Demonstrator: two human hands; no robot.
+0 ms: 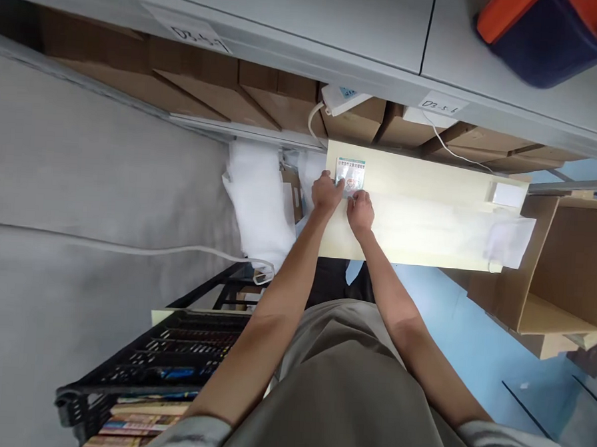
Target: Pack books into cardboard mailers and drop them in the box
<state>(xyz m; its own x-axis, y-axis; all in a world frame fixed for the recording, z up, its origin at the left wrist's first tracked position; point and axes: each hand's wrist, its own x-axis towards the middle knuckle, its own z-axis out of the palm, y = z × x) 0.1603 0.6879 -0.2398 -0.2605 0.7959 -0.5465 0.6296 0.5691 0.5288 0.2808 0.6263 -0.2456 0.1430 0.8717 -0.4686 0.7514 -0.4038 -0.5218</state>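
A small book with a printed cover lies at the left end of a pale yellow board. My left hand grips the book's lower left edge, its fingers bent around that corner. At the lower right edge of the same book, my right hand has its fingers curled together against the cover. A long white sheet stretches over the board to the right of my right hand, partly under it.
White foam wrap hangs left of the board. Cardboard boxes line the shelf beyond. An open carton stands right. Black crates with books are lower left. A white cable runs along the wall.
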